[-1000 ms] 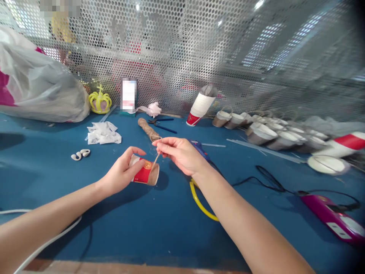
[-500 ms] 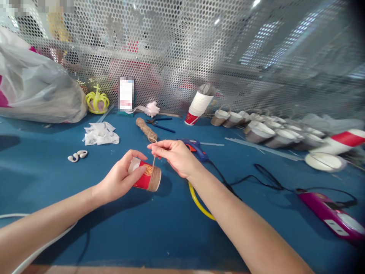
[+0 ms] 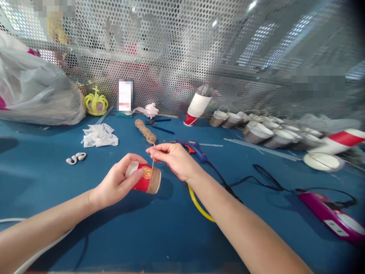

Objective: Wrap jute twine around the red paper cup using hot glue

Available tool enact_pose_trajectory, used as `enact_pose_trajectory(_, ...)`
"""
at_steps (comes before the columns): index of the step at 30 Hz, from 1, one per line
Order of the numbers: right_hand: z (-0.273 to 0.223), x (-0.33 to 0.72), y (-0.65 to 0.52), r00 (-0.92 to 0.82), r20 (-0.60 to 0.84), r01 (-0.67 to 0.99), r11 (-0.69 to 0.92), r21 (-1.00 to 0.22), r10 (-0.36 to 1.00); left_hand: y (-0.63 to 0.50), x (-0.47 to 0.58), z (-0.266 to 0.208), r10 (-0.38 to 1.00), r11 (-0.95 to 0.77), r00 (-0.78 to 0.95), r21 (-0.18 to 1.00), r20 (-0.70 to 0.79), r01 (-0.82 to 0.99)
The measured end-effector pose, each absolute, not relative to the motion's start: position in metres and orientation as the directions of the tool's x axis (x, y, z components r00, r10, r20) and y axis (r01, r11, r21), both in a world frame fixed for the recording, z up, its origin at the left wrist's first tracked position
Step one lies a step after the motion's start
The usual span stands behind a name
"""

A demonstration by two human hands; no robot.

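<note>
My left hand (image 3: 118, 179) is closed around a red and white paper cup (image 3: 142, 184), held tilted on its side just above the blue table. Brown twine (image 3: 154, 180) is wound in a band around the end of the cup that points right. Pinched between the thumb and fingers of my right hand (image 3: 171, 158) is the loose strand of that twine, running up from the cup. Behind my fingers the strand leads to a twine hank (image 3: 145, 131) lying on the table. A blue hot glue gun (image 3: 192, 149) lies just past my right hand, partly hidden.
Dark-handled pliers (image 3: 161, 126) lie beside the hank. A leaning stack of paper cups (image 3: 198, 105) stands against the perforated screen. Several twine-wrapped cups (image 3: 258, 131) fill the back right. A yellow ring (image 3: 198, 205) sits under my right forearm; a purple power strip (image 3: 330, 217) lies right.
The cup has turned slightly in my left hand, so its gold emblem shows more. My right hand keeps its pinch on the twine, and the view has shifted a little.
</note>
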State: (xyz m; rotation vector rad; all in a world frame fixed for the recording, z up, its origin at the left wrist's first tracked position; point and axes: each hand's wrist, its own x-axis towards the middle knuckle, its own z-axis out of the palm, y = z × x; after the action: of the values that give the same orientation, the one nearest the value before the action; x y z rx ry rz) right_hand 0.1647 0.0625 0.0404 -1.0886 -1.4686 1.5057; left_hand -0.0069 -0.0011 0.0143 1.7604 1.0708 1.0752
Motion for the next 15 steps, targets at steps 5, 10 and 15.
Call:
enact_pose_trajectory(5, 0.0406, 0.1632, 0.0587, -0.376, -0.112, 0.086, -0.085, -0.993, 0.92, -0.0046, -0.0097, 0.0106, 0.88, -0.455, 0.284, 0.85, 0.381, 0.268)
enact_pose_trajectory(10, 0.0429, 0.1622, 0.055, -0.407, -0.128, 0.136, -0.079, -0.988, 0.904, -0.0063, -0.01, 0.0127, 0.787, -0.613, 0.317, 0.727, 0.529, 0.31)
enact_pose_trajectory(15, 0.0426, 0.1625, 0.0527, -0.44, -0.123, 0.185, -0.044, -0.982, 0.889, -0.006, -0.0107, 0.0124, 0.75, -0.66, 0.337, 0.674, 0.569, 0.332)
